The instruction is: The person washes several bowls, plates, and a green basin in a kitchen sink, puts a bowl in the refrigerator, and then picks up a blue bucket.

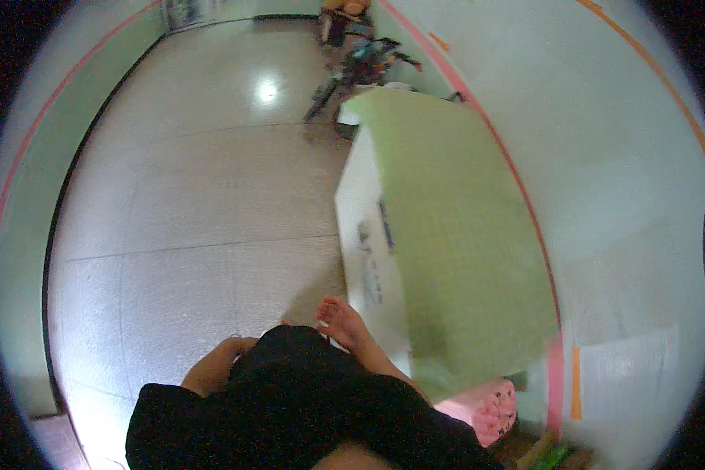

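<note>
My right hand (pixel 342 322) is in front of my dark shirt, palm partly turned up. Its fingers are slightly curled and apart, and nothing shows in them. Beside it, on the right, stands a long white box-like unit (pixel 364 258) with dark markings on its side. A light green cover (pixel 464 235) lies over its top. The hand looks close to the white side; whether it touches cannot be made out. Of my left arm only the forearm and wrist show, and the shirt hides most of my left hand (pixel 247 344).
A pale tiled floor (pixel 200 188) stretches ahead between two walls with pink stripes. Past the green-covered unit stands a blurred bicycle or similar wheeled thing (pixel 364 64), with brown items behind it. A pink patterned item (pixel 493 411) lies at the unit's near end.
</note>
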A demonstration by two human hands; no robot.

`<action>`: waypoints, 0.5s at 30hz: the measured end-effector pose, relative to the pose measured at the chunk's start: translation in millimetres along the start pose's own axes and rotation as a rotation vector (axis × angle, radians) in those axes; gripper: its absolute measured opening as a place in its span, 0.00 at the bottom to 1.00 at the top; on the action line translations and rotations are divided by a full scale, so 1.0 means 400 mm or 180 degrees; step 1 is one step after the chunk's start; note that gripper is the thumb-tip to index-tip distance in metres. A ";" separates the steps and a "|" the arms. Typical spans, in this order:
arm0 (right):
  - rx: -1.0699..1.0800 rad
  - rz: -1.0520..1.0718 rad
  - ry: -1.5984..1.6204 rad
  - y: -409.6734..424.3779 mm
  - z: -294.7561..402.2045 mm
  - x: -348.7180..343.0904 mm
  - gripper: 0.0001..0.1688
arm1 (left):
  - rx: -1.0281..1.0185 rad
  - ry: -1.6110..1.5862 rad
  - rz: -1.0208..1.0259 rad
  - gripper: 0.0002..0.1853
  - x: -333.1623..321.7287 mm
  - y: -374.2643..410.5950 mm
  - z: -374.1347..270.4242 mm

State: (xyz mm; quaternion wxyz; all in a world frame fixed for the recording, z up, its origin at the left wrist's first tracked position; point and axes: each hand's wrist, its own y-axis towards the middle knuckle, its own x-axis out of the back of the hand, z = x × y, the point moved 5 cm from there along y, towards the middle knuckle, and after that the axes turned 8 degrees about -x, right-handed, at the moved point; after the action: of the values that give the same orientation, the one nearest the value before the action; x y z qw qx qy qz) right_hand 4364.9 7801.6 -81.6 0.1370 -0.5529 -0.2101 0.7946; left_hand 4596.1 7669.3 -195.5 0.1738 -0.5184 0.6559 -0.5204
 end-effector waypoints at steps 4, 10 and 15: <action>-0.0122 -0.0706 -0.0551 0.178 0.020 0.029 0.12 | 0.0049 -0.0441 -0.0079 0.27 0.069 -0.029 0.111; -0.0526 -0.1588 -0.0075 0.388 0.082 0.297 0.09 | 0.0237 -0.1131 -0.0329 0.27 0.131 0.006 0.221; -0.0101 -0.1896 -0.2298 0.686 0.255 0.155 0.09 | 0.0482 -0.1570 -0.0625 0.27 0.304 0.076 0.322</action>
State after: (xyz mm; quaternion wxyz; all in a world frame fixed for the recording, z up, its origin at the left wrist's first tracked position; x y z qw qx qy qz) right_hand 4251.5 7571.2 -235.1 0.2687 -0.1587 -0.4061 0.8589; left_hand 4631.0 7497.5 -235.0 0.3153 -0.6761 0.4995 -0.4404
